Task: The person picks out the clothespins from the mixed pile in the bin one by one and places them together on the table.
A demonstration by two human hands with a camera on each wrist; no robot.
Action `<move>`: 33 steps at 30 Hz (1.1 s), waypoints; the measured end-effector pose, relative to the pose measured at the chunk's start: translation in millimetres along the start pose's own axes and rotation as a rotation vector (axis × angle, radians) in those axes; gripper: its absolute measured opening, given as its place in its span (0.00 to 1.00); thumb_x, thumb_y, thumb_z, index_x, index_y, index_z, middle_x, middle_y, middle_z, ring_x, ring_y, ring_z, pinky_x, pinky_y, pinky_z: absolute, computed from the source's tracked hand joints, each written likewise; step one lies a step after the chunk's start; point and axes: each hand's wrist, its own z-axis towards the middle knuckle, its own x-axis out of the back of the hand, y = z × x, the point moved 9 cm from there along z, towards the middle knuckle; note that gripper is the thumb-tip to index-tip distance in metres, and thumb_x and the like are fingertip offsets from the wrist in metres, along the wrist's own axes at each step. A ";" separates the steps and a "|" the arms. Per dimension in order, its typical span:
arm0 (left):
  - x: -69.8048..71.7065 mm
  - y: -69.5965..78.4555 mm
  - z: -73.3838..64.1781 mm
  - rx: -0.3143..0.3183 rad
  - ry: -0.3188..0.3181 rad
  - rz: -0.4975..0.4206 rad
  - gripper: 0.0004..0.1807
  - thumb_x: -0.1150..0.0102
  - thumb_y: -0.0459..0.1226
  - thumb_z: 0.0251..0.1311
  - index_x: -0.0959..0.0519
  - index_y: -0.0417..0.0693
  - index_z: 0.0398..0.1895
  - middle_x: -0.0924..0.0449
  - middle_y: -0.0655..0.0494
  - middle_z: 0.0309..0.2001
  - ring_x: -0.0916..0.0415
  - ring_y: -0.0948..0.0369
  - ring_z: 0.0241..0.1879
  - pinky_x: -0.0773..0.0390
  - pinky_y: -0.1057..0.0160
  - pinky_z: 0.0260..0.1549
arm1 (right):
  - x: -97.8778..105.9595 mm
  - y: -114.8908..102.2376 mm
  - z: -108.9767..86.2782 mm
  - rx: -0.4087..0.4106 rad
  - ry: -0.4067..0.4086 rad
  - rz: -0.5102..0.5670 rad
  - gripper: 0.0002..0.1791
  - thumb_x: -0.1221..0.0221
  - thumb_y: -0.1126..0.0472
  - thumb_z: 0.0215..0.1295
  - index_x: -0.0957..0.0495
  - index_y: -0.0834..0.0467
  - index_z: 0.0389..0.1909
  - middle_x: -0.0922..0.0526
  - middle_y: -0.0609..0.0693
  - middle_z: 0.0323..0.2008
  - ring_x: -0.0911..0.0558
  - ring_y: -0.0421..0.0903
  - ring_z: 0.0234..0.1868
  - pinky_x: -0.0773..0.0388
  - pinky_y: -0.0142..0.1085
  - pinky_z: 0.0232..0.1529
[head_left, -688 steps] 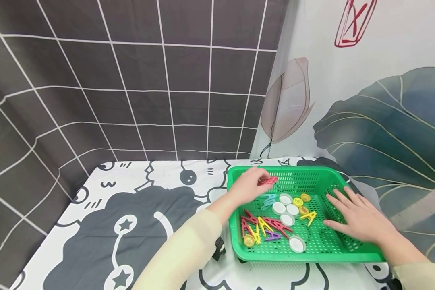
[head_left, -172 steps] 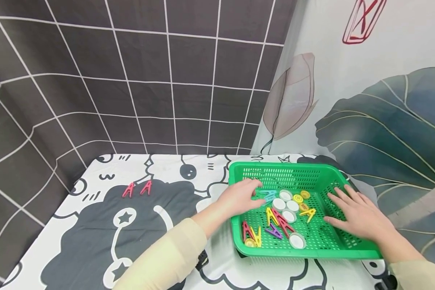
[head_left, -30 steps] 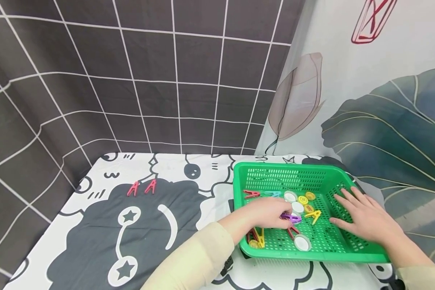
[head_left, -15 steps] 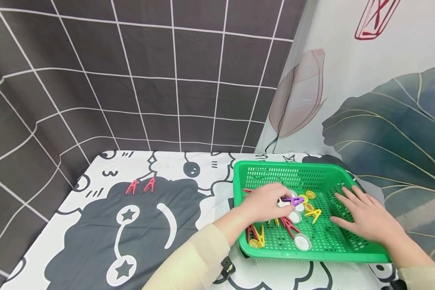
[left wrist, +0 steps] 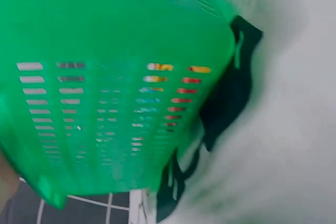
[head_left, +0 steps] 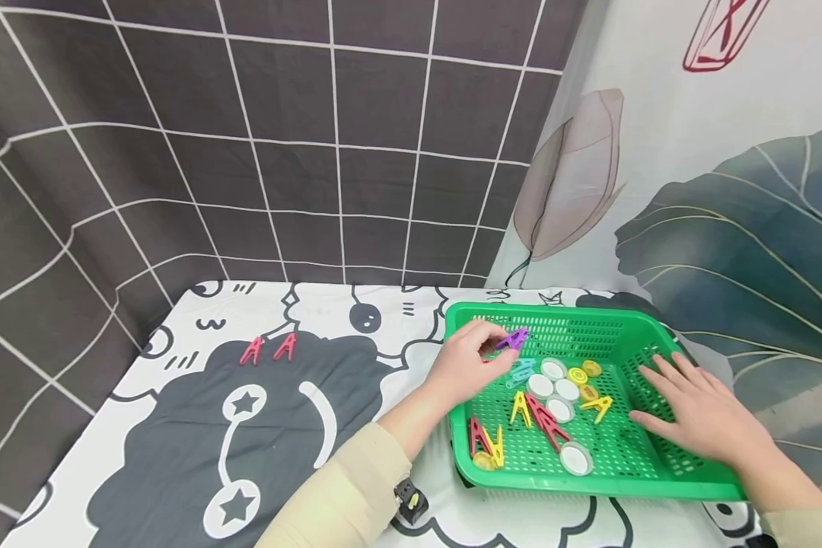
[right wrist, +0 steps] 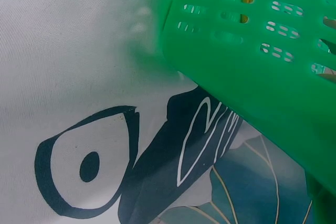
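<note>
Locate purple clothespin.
In head view, the left hand pinches the purple clothespin over the green basket, left part, light-blue clothespins just below in frame.

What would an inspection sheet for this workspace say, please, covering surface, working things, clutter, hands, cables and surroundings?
Surface: printed cloth.
Job's things: purple clip; two red clips on the cloth; other clips inside the green basket.
Clutter: white discs and yellow discs in the basket.
Left hand: pinches the purple clip.
Right hand: spread at the basket's right side.
Cables: nothing seen.
Surroundings: dark gridded backdrop; pale leaf-print backdrop.
</note>
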 end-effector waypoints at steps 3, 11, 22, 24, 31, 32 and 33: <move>6.7 -8.4 -1.3 0.015 0.055 -0.006 0.09 0.39 0.42 0.56 0.21 0.50 0.39 0.25 0.62 0.37 0.29 0.69 0.37 0.28 0.74 0.39 | -0.7 0.4 0.2 -0.005 -0.008 0.006 0.43 0.42 0.38 0.58 0.34 0.67 0.62 0.40 0.72 0.63 0.60 0.64 0.70 0.80 0.51 0.65; 44.2 -37.4 2.8 0.114 0.310 -0.181 0.09 0.40 0.38 0.55 0.21 0.42 0.37 0.23 0.55 0.33 0.27 0.63 0.33 0.24 0.67 0.36 | -1.9 2.7 0.0 -0.018 -0.015 0.008 0.43 0.43 0.37 0.58 0.35 0.67 0.62 0.40 0.72 0.63 0.61 0.64 0.70 0.79 0.52 0.65; 90.9 -96.6 -15.2 0.430 0.540 -0.201 0.10 0.40 0.41 0.56 0.22 0.44 0.35 0.19 0.55 0.30 0.24 0.59 0.32 0.26 0.62 0.33 | -1.4 2.3 0.6 -0.010 0.002 0.010 0.43 0.42 0.38 0.58 0.35 0.68 0.62 0.40 0.72 0.63 0.63 0.62 0.71 0.86 0.41 0.62; 95.5 -105.4 -19.3 0.454 0.537 -0.157 0.10 0.40 0.43 0.56 0.22 0.45 0.35 0.19 0.56 0.30 0.23 0.59 0.33 0.27 0.61 0.33 | -2.0 2.8 0.5 -0.010 0.001 0.010 0.43 0.42 0.38 0.58 0.35 0.68 0.62 0.40 0.72 0.63 0.63 0.62 0.71 0.86 0.40 0.62; 118.9 -136.8 -37.3 0.531 0.557 0.028 0.14 0.40 0.45 0.55 0.22 0.44 0.36 0.20 0.52 0.33 0.23 0.55 0.34 0.25 0.57 0.33 | -2.6 3.8 0.7 -0.009 0.002 0.012 0.43 0.42 0.38 0.58 0.35 0.68 0.62 0.40 0.72 0.63 0.64 0.62 0.71 0.87 0.40 0.61; 123.1 -141.6 -40.8 0.550 0.560 0.065 0.14 0.40 0.46 0.55 0.22 0.44 0.36 0.19 0.51 0.33 0.23 0.54 0.34 0.25 0.56 0.34 | -2.3 3.5 1.0 -0.007 0.004 0.012 0.43 0.42 0.38 0.58 0.35 0.68 0.62 0.40 0.72 0.63 0.64 0.62 0.71 0.87 0.38 0.61; 127.3 -146.5 -44.3 0.569 0.559 0.103 0.15 0.40 0.46 0.54 0.22 0.44 0.36 0.19 0.51 0.33 0.23 0.53 0.34 0.25 0.55 0.34 | -2.2 3.2 1.3 -0.005 0.005 0.012 0.43 0.42 0.38 0.58 0.35 0.68 0.62 0.40 0.72 0.63 0.64 0.62 0.71 0.88 0.37 0.60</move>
